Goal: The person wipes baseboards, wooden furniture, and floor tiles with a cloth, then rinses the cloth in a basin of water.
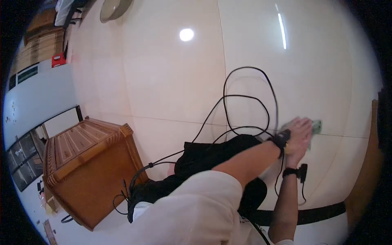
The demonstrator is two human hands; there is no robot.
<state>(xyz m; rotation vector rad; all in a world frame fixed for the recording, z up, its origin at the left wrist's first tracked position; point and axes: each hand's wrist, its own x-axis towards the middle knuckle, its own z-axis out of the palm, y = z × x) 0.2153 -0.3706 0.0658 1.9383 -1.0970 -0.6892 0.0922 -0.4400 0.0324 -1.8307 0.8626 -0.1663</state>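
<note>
Both my hands meet on a green cloth [317,126] on the pale tiled floor at the right. My left hand [295,127] comes in from the left, with a black device strapped to its wrist. Below and against it is my right hand [299,150], reaching up from the bottom edge with a black wristband and a small black box. The hands overlap and press down on the cloth, most of which is hidden beneath them. Slight blur softens the fingers, so which hand lies on top is hard to tell.
A looped black cable [269,87] lies on the floor beside my hands and runs back to my dark-clothed leg [220,157]. A brown carved wooden piece of furniture [94,175] stands at the left. A wooden edge [365,163] borders the right. A basin [115,10] sits at the top.
</note>
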